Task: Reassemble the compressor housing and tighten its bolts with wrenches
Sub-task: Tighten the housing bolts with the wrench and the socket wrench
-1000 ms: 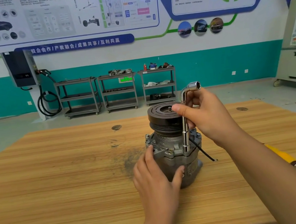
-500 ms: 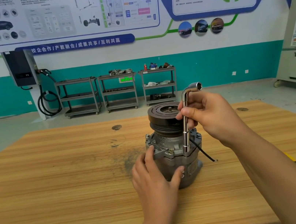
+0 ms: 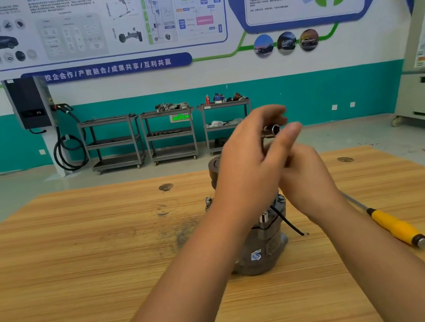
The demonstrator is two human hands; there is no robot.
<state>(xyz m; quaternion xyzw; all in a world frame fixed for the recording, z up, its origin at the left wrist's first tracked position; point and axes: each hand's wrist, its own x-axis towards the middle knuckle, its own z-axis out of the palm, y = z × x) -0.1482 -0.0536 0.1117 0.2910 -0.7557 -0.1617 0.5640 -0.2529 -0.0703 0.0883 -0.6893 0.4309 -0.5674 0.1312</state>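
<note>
Chrome wrench [image 3: 271, 131] (tubular) abv cast-metal compressor [image 3: 261, 253]; wood tbl [image 3: 83, 263].

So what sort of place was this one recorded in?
Probably a vehicle-training workshop: car-systems posters cover the wall, a charging unit with a looped cable stands below them, metal carts hold parts, and a compressor sits on the wooden bench.
</note>
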